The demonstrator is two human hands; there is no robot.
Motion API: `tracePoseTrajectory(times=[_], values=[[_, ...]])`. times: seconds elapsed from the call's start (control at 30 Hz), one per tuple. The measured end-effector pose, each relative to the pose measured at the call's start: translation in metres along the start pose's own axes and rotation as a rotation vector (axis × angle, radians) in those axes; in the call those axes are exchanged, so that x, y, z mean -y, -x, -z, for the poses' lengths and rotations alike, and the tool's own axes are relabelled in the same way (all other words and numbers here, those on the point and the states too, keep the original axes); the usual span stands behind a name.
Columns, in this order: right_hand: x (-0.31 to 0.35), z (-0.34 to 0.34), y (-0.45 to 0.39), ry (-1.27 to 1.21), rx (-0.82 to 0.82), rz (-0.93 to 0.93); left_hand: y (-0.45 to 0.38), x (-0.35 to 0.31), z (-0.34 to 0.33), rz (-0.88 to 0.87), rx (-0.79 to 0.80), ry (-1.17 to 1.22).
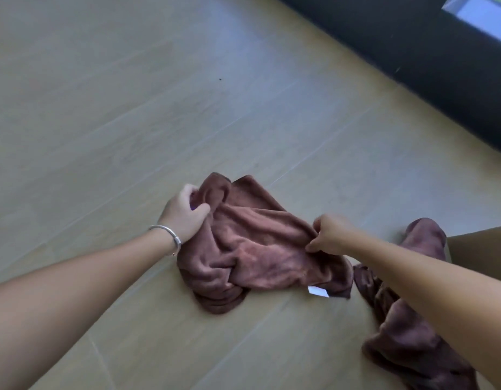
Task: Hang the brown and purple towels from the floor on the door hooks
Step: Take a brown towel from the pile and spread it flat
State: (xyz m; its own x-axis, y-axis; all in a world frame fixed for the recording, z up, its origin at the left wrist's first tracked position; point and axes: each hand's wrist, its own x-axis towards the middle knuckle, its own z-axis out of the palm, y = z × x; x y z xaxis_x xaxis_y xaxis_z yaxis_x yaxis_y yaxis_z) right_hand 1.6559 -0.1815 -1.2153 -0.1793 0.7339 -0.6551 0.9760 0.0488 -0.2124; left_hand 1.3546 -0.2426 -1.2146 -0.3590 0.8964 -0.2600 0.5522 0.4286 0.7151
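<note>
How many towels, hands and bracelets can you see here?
Towels: 2, a brown towel gripped by both hands, and a darker towel lying on the floor partly under the right arm.
Hands: 2, the left hand and the right hand.
Bracelets: 1, a silver bracelet on the left wrist.
Total: 5
</note>
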Motion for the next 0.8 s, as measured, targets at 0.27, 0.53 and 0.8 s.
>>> tracePoseTrajectory(times=[0.27, 0.53, 0.8], values=[[0.0, 0.027, 0.013, -0.772, -0.006, -0.007, -0.002, 0.042, 0.044, 0.303, -0.298, -0.046], [0.035, 0.044, 0.03, -0.682, -0.133, 0.327, 0.012, -0.025, 0.015, -0.485, 0.02, -0.341], [0.041, 0.031, 0.068, -0.553, -0.143, 0.767, 0.016, -0.088, -0.018, -0.801, 0.502, -0.453]])
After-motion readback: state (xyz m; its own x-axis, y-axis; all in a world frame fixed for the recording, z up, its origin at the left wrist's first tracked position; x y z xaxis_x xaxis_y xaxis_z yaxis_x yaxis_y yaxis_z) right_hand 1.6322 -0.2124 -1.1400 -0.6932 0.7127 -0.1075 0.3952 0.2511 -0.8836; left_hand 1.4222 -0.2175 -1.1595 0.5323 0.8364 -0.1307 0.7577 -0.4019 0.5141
